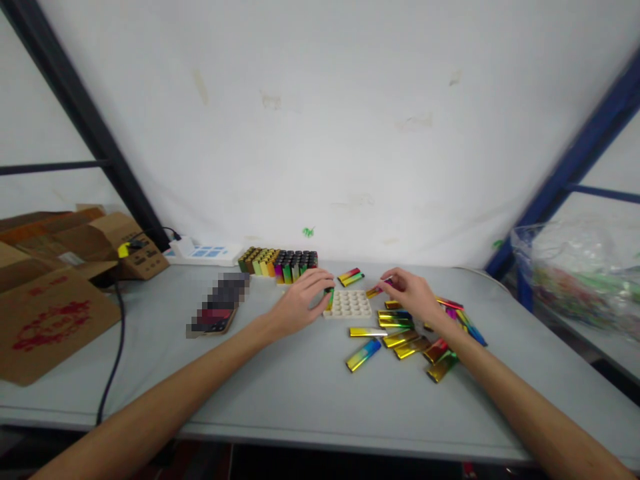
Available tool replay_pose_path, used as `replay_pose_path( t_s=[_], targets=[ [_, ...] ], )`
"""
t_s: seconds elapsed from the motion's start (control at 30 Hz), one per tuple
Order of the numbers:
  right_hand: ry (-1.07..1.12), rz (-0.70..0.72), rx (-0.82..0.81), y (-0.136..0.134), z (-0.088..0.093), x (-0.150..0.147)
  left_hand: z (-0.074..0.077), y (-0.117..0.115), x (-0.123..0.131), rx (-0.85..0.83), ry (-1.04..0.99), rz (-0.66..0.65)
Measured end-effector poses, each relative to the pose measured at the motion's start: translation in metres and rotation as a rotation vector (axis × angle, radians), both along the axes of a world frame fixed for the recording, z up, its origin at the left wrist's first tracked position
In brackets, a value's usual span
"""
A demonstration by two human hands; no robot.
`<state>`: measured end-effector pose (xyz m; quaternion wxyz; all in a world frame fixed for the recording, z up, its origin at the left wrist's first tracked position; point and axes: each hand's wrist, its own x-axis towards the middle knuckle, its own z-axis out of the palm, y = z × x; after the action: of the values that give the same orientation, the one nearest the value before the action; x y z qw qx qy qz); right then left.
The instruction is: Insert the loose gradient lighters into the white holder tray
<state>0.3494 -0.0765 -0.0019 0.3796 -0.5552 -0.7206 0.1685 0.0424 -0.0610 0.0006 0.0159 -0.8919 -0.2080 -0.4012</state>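
A white tray with rows of round holes (pixel 353 305) lies on the table between my hands. My left hand (pixel 299 303) is closed on an upright green-and-yellow lighter (pixel 329 299) at the tray's left edge. At the tray's right side, my right hand (pixel 411 292) pinches a tilted, shiny gold-and-pink lighter (pixel 374 291). Under and around my right wrist lies a loose pile of metallic lighters (pixel 400 339) in gold, red, blue and green. Two more lighters (pixel 351 277) lie behind the tray.
Upright lighters (pixel 295 267) stand in packed blocks by the wall, beside a white power strip (pixel 215 254). A blurred-out phone-like object (pixel 217 310) lies left of my left hand. Cardboard boxes (pixel 55 313) and a black cable (pixel 120 333) occupy the left; a clear plastic bag (pixel 575 280) sits far right.
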Motion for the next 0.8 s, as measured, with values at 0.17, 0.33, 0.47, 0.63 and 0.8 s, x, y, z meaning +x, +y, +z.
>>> replay_pose_path(
  t_s=[0.17,0.33,0.47,0.63,0.8],
  targets=[
    [0.388,0.103,-0.182,0.0,0.001,0.0,0.0,0.0,0.0,0.009,0.001,-0.007],
    [0.758,0.183,-0.259,-0.008,0.004,-0.008,0.0,0.0,0.0,0.012,-0.009,-0.014],
    [0.821,0.315,-0.395,-0.014,0.004,-0.014,0.0,0.0,0.0,0.011,-0.002,-0.003],
    [0.65,0.301,-0.301,-0.015,0.003,-0.02,0.001,-0.001,0.0,0.009,0.004,-0.006],
    [0.474,0.235,-0.188,-0.015,0.003,-0.022,0.002,-0.002,0.0,0.011,0.008,-0.001]
  ],
)
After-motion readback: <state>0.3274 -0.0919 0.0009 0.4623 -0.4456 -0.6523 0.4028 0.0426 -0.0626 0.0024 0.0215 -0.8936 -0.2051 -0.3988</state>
